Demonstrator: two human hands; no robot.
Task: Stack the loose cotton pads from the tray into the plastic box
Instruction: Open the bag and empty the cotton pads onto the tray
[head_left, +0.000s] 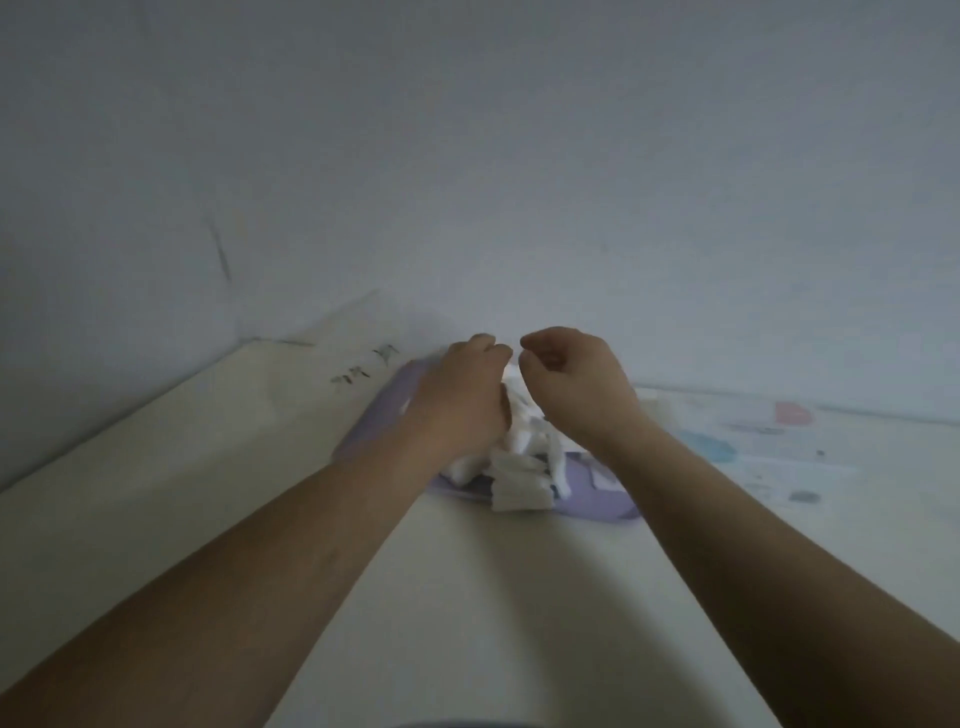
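A lilac tray lies on the pale table near the wall. Several white cotton pads are heaped on it, some standing in a row at its front edge. My left hand is over the left part of the heap, fingers curled down into the pads; what it holds is hidden. My right hand hovers above the right side of the heap with its fingers curled, and nothing is seen in it. I cannot make out the plastic box.
A grey wall rises right behind the tray. A printed sheet with blue and pink patches lies on the table to the right. Small dark marks sit on the table left of the tray.
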